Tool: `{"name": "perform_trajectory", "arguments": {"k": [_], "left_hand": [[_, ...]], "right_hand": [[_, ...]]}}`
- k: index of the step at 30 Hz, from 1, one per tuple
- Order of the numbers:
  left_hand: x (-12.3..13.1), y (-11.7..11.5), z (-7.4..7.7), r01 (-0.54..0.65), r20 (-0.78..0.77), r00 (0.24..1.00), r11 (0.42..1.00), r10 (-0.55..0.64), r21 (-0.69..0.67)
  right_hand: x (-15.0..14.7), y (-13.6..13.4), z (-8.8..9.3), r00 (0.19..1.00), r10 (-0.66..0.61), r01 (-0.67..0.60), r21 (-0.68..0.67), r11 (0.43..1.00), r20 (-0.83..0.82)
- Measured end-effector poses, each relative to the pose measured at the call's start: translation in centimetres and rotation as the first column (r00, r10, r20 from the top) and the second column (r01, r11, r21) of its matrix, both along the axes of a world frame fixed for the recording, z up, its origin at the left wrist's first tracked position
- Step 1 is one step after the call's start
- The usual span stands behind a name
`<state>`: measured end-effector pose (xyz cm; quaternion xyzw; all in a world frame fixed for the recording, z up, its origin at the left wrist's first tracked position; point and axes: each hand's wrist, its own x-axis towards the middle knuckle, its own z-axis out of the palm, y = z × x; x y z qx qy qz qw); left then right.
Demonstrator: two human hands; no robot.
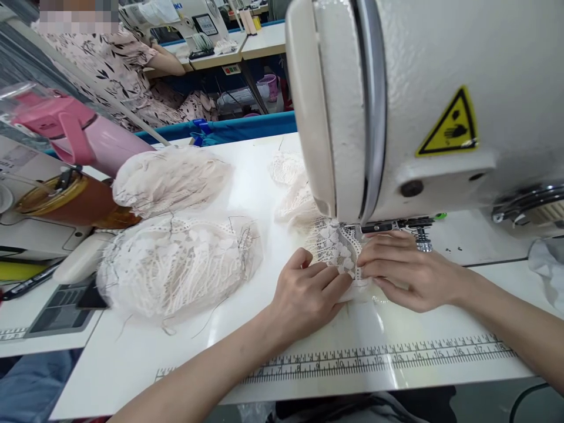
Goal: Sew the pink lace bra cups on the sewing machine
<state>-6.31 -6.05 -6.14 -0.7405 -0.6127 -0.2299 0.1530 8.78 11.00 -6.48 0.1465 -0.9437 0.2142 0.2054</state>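
Observation:
Cream lace fabric [337, 244] lies under the head of a sewing machine [423, 117], trailing back to the left behind it. My left hand [311, 291] presses on the near left part of the lace with its fingers curled round the edge. Close by, my right hand [405, 270] pinches the lace's right edge just in front of the presser foot, fingertips together. The needle is hidden behind the machine head and my fingers. Two bundles of lace, a larger near bundle [176, 264] and a smaller far bundle [171, 176], rest to the left with loose threads.
A printed ruler [352, 365] runs along the table's front edge. At left stand a pink bottle [88, 129] and an amber container [70, 200], near a black pen [30, 282]. Beyond a blue cloth edge [247, 124], a person [118, 70] sits at another sewing machine [194, 26].

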Motion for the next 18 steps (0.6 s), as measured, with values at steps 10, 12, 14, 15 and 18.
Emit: {"name": "perform_trajectory", "arguments": {"k": [10,12,14,15,18], "left_hand": [[-0.12,-0.33,-0.14,0.005,-0.067,0.998,1.000,-0.003,0.029],[-0.14,-0.33,-0.13,0.009,-0.083,0.997,0.999,-0.005,0.038],[-0.16,-0.32,-0.10,0.009,-0.091,0.996,0.999,-0.005,0.045],[-0.17,-0.33,-0.08,0.007,-0.093,0.996,0.999,-0.003,0.048],[-0.19,-0.38,-0.01,0.007,-0.101,0.995,0.999,-0.001,0.054]], "right_hand": [[0.54,0.41,0.26,0.980,-0.118,0.150,0.200,0.968,-0.160],[0.51,0.28,0.23,0.994,-0.107,0.112,0.166,0.980,-0.034],[0.47,0.13,0.02,0.990,-0.105,0.091,0.151,0.984,0.090],[0.46,0.08,-0.10,0.988,-0.113,0.094,0.164,0.982,0.108],[0.36,0.14,-0.22,0.993,-0.112,0.105,0.193,0.976,0.029]]}}
